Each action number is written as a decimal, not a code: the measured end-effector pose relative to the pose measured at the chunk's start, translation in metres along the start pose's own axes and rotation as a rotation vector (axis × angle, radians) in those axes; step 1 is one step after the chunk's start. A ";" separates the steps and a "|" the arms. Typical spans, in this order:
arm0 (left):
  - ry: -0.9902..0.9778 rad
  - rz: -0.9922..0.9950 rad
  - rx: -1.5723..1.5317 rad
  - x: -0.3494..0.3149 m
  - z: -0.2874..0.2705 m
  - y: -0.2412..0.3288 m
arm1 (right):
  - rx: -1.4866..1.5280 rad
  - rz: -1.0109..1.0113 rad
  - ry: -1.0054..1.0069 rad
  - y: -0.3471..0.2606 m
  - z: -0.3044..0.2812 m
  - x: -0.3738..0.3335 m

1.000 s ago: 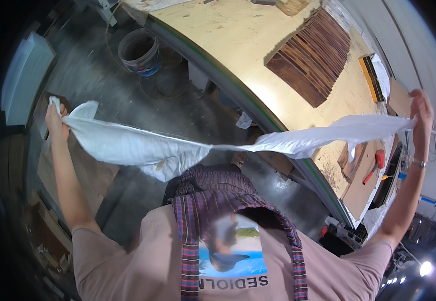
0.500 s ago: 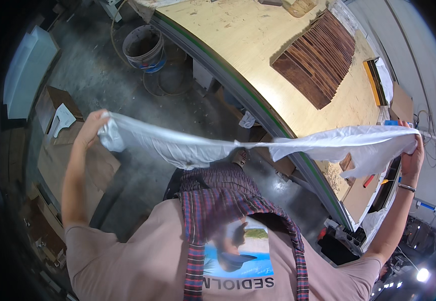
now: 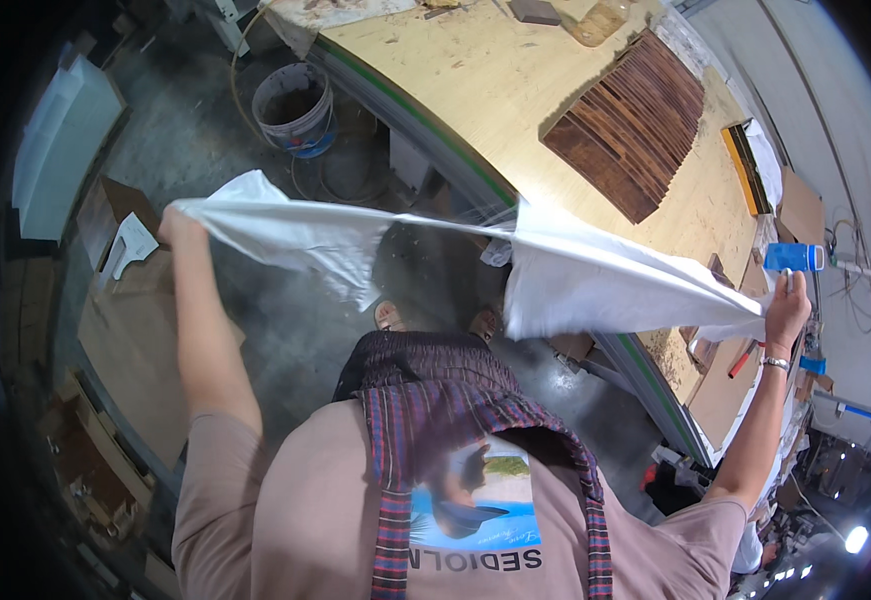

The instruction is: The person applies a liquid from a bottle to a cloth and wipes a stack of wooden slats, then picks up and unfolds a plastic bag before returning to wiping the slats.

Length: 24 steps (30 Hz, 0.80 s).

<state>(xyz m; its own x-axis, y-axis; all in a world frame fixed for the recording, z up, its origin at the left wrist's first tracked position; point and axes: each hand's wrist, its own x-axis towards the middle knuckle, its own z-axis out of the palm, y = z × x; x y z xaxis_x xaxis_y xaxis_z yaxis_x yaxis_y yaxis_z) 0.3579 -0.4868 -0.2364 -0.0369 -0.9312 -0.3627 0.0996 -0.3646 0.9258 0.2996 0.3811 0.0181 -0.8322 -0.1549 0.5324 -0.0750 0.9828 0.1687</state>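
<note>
A white cloth (image 3: 595, 280) is stretched in the air between my two hands, in front of my body. It narrows to a thin strand near the middle and hangs in wide, loose flaps on both sides. At the far left, my left hand (image 3: 180, 224) is closed around one end. My right hand (image 3: 784, 310) grips the other end at the right, above the table's edge. Part of the cloth's right half hangs across the edge of the work table (image 3: 475, 75).
Dark brown wood strips (image 3: 630, 125) lie side by side on the table. A blue object (image 3: 793, 257) is just beyond my right hand. On the floor stands a dirty bucket (image 3: 296, 110). Brown boards (image 3: 135, 340) are at the left, and a striped apron (image 3: 445, 420) covers my front.
The cloth's middle has risen and its flaps have swung open wider. My right hand has moved lower and slightly inward; my left hand has shifted slightly left. Both keep their hold.
</note>
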 end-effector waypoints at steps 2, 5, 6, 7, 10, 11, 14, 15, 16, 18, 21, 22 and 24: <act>0.054 0.011 -0.012 0.083 -0.029 -0.004 | -0.021 0.120 -0.013 0.023 -0.001 -0.007; 0.005 -0.022 -0.003 0.136 -0.068 0.013 | -0.103 0.261 -0.010 0.068 -0.019 -0.024; -0.095 -0.058 -0.014 0.140 -0.064 0.023 | -0.021 0.293 -0.024 0.098 -0.026 -0.035; -0.214 -0.083 -0.011 0.141 -0.073 0.036 | 0.068 0.318 -0.063 0.102 -0.034 -0.041; -0.663 -0.152 -0.054 0.113 -0.070 0.060 | 0.527 0.467 -0.185 0.014 -0.005 -0.022; -0.782 -0.177 -0.073 0.083 -0.061 0.066 | 0.396 0.104 -0.233 -0.023 0.011 -0.017; -0.927 -0.299 -0.116 -0.078 -0.008 0.105 | 0.925 0.161 -0.779 -0.215 0.030 -0.016; -0.996 -0.348 -0.136 -0.100 0.006 0.109 | 1.043 0.102 -0.925 -0.264 0.045 -0.024; -1.039 -0.350 -0.187 -0.135 0.017 0.115 | 1.096 -0.162 -0.960 -0.310 0.053 -0.027; -1.113 -0.382 -0.299 -0.185 0.034 0.132 | 1.339 -0.350 -1.041 -0.386 0.080 -0.045; -1.266 -0.345 -0.372 -0.226 0.048 0.154 | 1.534 -0.367 -1.143 -0.474 0.116 -0.063; -1.236 -0.292 -0.381 -0.237 0.052 0.161 | 1.591 -0.354 -1.195 -0.495 0.120 -0.070; -1.248 -0.247 -0.406 -0.245 0.060 0.169 | 1.720 -0.342 -1.315 -0.524 0.120 -0.081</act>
<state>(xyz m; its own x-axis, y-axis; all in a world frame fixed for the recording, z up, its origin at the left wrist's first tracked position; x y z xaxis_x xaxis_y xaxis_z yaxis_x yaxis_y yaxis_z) 0.3244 -0.3205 0.0152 -0.9541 -0.2985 0.0258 0.2371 -0.6994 0.6743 0.3404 -0.1097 -0.2130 -0.4226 -0.8879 -0.1818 0.0829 0.1618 -0.9833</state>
